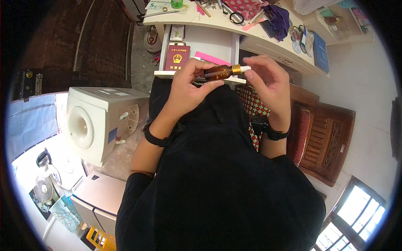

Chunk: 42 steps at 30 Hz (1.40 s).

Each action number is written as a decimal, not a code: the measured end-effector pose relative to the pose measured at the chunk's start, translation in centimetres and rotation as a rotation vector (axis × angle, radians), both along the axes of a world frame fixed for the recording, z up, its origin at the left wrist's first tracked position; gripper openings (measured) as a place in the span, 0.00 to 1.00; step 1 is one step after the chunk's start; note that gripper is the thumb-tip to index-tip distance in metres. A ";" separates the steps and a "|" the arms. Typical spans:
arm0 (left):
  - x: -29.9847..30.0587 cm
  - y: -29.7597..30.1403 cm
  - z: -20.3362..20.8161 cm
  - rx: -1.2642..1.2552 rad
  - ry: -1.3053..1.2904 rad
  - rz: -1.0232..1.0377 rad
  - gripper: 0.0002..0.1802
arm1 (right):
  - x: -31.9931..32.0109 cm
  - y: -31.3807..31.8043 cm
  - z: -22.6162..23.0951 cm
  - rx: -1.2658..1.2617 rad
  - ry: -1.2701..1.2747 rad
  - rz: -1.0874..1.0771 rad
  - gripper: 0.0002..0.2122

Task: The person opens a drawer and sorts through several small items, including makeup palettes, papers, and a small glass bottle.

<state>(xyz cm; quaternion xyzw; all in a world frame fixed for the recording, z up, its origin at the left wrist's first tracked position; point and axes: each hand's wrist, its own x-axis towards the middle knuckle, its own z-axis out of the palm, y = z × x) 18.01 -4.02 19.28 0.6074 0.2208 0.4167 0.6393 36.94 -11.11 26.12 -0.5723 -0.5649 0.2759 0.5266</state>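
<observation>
A small brown glass dropper bottle (217,73) with a gold collar and a white rubber bulb lies sideways in front of me, above the drawer's front edge. My left hand (188,85) is closed round its base, thumb below and fingers above. The bulb end points right, toward my right hand (270,77). The right fingers are curved and apart, the thumb tip right beside the bulb; whether it touches I cannot tell. Beneath the bottle is an open white drawer (209,35) holding a dark red booklet (176,57) and a pink strip-like item (212,57).
The cream desk (190,17) bears scissors (235,17), a purple cloth (276,21), a green container (176,3) and a blue book (320,52). A white boxy appliance (106,121) stands at left. A carved wooden chair (322,140) is at right.
</observation>
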 end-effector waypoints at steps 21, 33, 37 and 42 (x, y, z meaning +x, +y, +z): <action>0.0 0.0 0.0 -0.051 -0.016 -0.007 0.20 | -0.3 -0.1 0.0 -0.143 0.166 -0.031 0.07; 0.3 -0.3 0.0 0.014 -0.028 0.004 0.19 | -0.4 0.1 0.7 -0.068 -0.179 -0.014 0.07; 0.1 -0.3 0.3 0.012 -0.021 -0.007 0.19 | 1.2 0.1 -0.3 -0.096 -0.256 0.136 0.10; -0.1 -0.2 0.1 -0.072 -0.012 -0.036 0.19 | -0.7 0.6 -0.2 -0.146 -0.325 0.046 0.10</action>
